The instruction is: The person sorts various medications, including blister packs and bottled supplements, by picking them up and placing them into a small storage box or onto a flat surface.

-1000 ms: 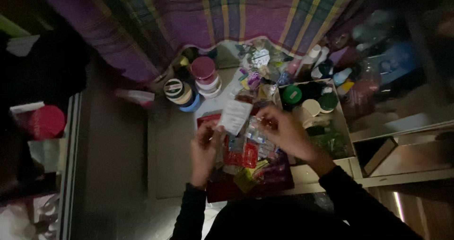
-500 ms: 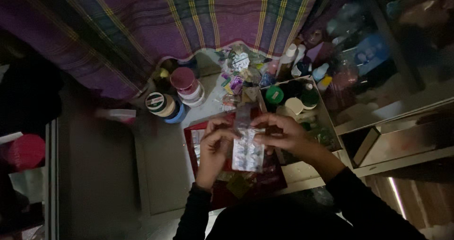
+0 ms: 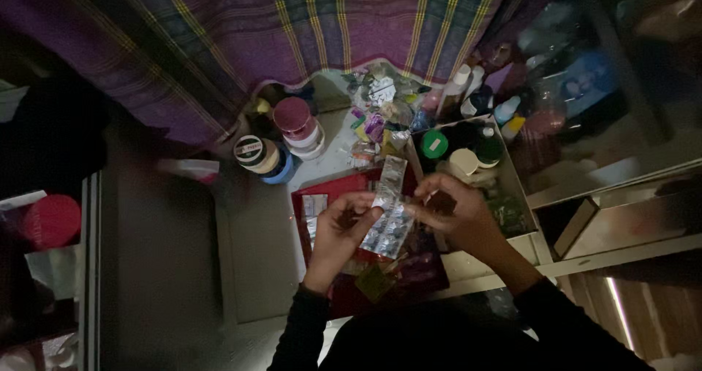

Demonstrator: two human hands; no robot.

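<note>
Both of my hands hold a silvery blister strip of pills (image 3: 389, 223) over a red box (image 3: 327, 189) full of small packets. My left hand (image 3: 342, 233) pinches the strip's left side. On the strip's right side my right hand (image 3: 455, 211) grips it with thumb and fingers. The strip hangs tilted, its upper end toward the far side. Loose packets lie in the red box under my hands, partly hidden.
Round jars with a pink lid (image 3: 295, 119) and a dark lid (image 3: 251, 151) stand beyond the box. A heap of small wrapped items (image 3: 377, 106) lies near a purple plaid cloth (image 3: 241, 34). Bottles and tubs (image 3: 468, 151) fill a tray at right. A red-lidded container (image 3: 50, 220) sits far left.
The white packet held earlier has given way to the blister strip, now held lower between both hands. The view has shifted, so the jars and box sit farther right.
</note>
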